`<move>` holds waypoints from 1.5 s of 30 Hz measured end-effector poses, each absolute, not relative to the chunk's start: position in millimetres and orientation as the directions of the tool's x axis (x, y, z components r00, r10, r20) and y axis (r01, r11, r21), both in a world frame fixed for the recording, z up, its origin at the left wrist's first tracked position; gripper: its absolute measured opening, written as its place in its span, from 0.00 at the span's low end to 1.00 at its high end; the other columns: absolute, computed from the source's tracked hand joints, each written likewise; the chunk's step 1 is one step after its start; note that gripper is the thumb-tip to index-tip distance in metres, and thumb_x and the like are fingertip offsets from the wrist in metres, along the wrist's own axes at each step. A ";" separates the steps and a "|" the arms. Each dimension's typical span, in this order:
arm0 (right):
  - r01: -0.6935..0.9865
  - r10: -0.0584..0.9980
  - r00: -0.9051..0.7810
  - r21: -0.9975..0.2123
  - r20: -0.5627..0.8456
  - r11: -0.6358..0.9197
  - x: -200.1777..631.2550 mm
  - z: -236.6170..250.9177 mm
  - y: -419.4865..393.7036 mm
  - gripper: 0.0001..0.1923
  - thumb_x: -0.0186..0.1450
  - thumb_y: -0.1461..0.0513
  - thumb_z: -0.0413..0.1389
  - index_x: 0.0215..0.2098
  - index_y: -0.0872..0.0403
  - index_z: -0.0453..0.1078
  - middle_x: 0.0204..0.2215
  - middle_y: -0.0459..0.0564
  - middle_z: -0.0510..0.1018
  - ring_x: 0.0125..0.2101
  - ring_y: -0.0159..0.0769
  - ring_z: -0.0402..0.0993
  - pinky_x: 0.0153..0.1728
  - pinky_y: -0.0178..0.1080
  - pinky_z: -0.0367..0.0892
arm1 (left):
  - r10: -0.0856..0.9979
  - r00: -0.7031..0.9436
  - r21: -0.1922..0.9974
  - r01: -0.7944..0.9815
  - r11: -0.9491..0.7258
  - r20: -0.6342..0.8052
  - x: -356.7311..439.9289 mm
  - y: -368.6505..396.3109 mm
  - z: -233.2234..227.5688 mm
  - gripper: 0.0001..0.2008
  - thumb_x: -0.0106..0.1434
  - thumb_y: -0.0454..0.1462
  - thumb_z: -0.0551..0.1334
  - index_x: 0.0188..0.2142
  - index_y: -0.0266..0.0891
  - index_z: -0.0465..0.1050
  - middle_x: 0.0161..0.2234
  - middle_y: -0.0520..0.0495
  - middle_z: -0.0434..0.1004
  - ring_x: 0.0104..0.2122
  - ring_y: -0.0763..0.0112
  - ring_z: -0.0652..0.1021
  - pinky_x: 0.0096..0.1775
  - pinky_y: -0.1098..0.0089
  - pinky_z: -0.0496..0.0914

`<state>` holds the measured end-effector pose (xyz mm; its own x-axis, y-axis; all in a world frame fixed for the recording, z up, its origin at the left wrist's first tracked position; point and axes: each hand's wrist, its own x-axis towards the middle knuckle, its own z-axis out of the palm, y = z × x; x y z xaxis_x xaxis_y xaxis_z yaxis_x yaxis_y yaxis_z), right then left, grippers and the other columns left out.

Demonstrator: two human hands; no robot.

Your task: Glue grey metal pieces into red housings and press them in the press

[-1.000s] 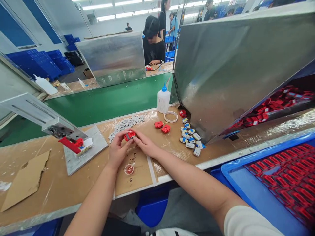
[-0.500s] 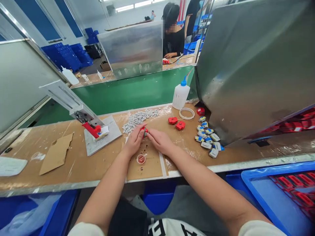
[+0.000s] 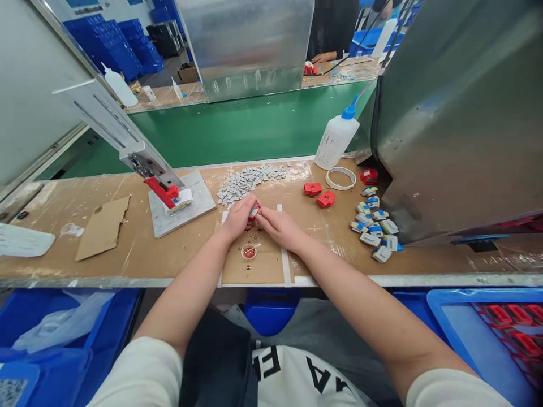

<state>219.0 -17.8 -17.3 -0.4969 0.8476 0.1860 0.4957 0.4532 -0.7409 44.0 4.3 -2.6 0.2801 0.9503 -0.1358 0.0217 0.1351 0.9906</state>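
Observation:
Close together over the middle of the bench are both hands. My left hand [image 3: 240, 220] is closed around a small red part with a grey face [image 3: 254, 212], mostly covered by fingers. My right hand [image 3: 280, 228] pinches at the right side of the same part, its thumb and fingertips pressed together. Just below them a small round cup [image 3: 249, 252] with reddish-brown contents stands on a cardboard sheet [image 3: 271, 271], dark specks around it. Beyond the hands lies a heap of small grey tiles [image 3: 244, 183].
Left stands a clamp fixture with a red handle [image 3: 160, 193] on a grey plate [image 3: 199, 198]. To the right are red parts [image 3: 326, 199], a tape roll [image 3: 353, 180], a squeeze bottle [image 3: 335, 144] and several white-blue-yellow blocks [image 3: 370, 239]. A metal panel [image 3: 458, 124] borders the right side.
My view has tipped downward and shifted, so the bench sits higher in the picture. Both hands stay together on the red part, with the fingers slightly rearranged.

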 end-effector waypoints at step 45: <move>0.588 0.828 -0.491 -0.599 0.272 0.545 239.0 -10.3 -26.5 0.15 0.78 0.55 0.41 0.36 0.50 0.60 0.31 0.48 0.74 0.29 0.36 0.66 0.31 0.37 0.52 | 0.604 0.594 0.481 0.375 -0.792 0.531 35.4 -1.1 -9.0 0.13 0.72 0.34 0.54 0.56 0.41 0.59 0.48 0.42 0.69 0.46 0.62 0.74 0.49 0.61 0.72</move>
<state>239.0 -26.5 -10.3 -0.4905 0.8280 0.2717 0.5876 0.5445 -0.5985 35.4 -1.1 -9.0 0.5941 0.6042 0.5311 0.3755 -0.7922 0.4811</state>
